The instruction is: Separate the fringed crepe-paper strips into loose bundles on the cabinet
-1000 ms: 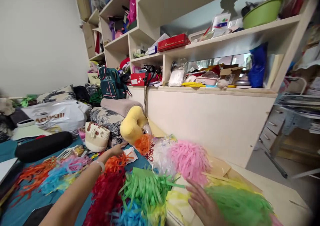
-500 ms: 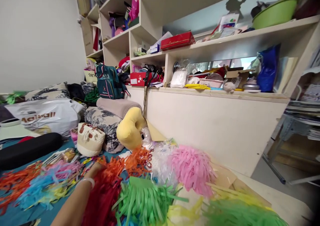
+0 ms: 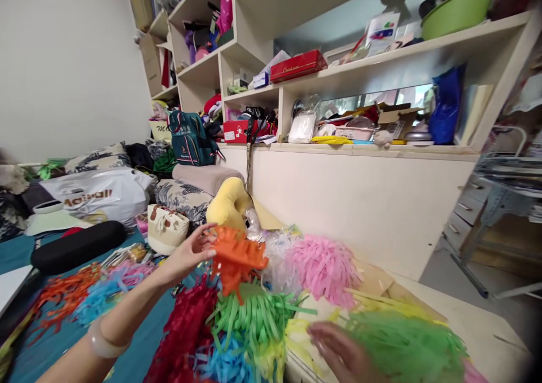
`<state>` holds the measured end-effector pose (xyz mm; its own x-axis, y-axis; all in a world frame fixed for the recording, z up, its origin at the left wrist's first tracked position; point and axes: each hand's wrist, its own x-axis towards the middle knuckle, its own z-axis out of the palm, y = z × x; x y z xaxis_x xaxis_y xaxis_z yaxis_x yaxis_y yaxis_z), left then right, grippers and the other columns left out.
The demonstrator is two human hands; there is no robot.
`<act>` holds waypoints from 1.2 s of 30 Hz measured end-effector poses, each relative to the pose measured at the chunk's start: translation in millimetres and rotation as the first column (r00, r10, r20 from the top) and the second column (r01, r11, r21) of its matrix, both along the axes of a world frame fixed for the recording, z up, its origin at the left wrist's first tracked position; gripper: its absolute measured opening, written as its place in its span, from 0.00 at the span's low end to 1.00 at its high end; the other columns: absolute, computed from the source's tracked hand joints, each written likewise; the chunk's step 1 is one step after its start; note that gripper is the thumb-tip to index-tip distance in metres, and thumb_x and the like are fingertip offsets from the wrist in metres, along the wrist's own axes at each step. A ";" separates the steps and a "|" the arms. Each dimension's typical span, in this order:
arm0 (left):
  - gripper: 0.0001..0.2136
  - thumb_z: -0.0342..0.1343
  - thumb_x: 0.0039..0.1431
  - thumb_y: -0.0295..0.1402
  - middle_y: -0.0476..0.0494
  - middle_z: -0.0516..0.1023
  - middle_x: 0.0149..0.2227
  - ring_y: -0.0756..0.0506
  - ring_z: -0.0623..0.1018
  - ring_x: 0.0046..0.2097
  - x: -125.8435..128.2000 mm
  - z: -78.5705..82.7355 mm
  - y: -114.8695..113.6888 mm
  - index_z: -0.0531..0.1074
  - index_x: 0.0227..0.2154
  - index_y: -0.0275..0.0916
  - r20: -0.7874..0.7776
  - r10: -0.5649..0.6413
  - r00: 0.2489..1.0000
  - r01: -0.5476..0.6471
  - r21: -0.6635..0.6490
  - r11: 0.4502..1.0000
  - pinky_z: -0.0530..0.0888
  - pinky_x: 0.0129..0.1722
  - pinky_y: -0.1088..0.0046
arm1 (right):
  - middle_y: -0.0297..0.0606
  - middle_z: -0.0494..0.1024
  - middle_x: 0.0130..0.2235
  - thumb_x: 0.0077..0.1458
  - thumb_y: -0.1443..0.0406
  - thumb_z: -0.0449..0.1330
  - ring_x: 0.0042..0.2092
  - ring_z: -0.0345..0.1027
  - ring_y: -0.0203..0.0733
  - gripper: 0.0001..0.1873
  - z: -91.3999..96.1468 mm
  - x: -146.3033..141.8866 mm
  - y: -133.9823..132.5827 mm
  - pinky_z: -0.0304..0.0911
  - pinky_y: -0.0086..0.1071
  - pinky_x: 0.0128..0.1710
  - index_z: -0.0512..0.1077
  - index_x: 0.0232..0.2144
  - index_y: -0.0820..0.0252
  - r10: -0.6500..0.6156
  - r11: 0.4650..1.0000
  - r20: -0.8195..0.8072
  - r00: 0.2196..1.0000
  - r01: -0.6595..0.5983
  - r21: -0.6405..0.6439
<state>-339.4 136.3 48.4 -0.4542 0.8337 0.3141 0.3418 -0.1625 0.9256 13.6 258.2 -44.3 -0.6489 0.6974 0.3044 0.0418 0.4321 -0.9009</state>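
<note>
My left hand (image 3: 197, 249), with a pale bangle (image 3: 103, 339) on its wrist, pinches an orange fringed streamer bundle (image 3: 235, 258). It is held up in front of the yellow neck pillow (image 3: 227, 203). Below it lie a green fringed bundle (image 3: 258, 318), a dark red one (image 3: 184, 332) and a blue one (image 3: 228, 360). At the bottom, my right hand (image 3: 341, 349) is stretched out, slightly blurred, with nothing visible in it. It is over the yellow streamers (image 3: 298, 338), left of another green bundle (image 3: 409, 338). A pink bundle (image 3: 326, 264) lies behind.
More orange (image 3: 63, 298) and blue streamers (image 3: 95, 303) lie on the teal cloth (image 3: 144, 338) to the left. Behind them are a black case (image 3: 82, 247), a cream basket bag (image 3: 167, 230), a white plastic bag (image 3: 101, 197) and a teal backpack (image 3: 192, 140). Shelves (image 3: 381, 70) full of items stand behind.
My left hand has lifted the orange bundle up from among the other streamers and moved right. My right hand has come into view at the bottom. The view has shifted slightly.
</note>
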 end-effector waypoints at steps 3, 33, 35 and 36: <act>0.39 0.70 0.37 0.37 0.45 0.76 0.40 0.44 0.78 0.39 42.8 0.5 2.2 0.61 0.54 0.42 0.231 -0.148 0.962 0.145 0.029 0.989 0.74 0.41 0.70 | 0.44 0.75 0.50 0.51 0.60 0.61 0.50 0.69 0.50 0.19 22.1 -43.6 -6.1 0.68 0.38 0.47 0.73 0.47 0.55 -0.084 0.996 -0.164 0.983 0.089 0.022; 0.13 0.66 0.37 0.41 0.45 0.78 0.27 0.44 0.73 0.30 166.8 -54.4 -68.0 0.76 0.24 0.38 0.106 -0.014 0.994 -0.005 0.177 0.984 0.69 0.33 0.72 | 0.39 0.77 0.43 0.40 0.69 0.69 0.44 0.70 0.46 0.19 29.9 -53.7 -138.6 0.66 0.34 0.42 0.78 0.39 0.54 -0.076 0.986 -0.367 0.927 0.126 0.113; 0.12 0.65 0.39 0.42 0.47 0.75 0.23 0.45 0.71 0.28 167.3 -57.7 -70.9 0.74 0.20 0.38 0.091 -0.017 0.996 0.000 0.180 0.984 0.67 0.30 0.73 | 0.39 0.78 0.42 0.41 0.69 0.68 0.44 0.71 0.46 0.19 25.5 -58.4 -138.6 0.67 0.34 0.41 0.78 0.40 0.54 -0.063 0.990 -0.361 0.930 0.105 0.096; 0.14 0.64 0.41 0.44 0.48 0.72 0.21 0.46 0.69 0.26 165.8 -59.6 -72.6 0.73 0.18 0.38 0.084 -0.022 0.996 0.007 0.178 0.984 0.66 0.28 0.73 | 0.39 0.79 0.40 0.43 0.69 0.67 0.42 0.71 0.46 0.16 22.5 -61.1 -136.3 0.67 0.34 0.41 0.79 0.38 0.55 -0.064 0.992 -0.360 0.931 0.099 0.082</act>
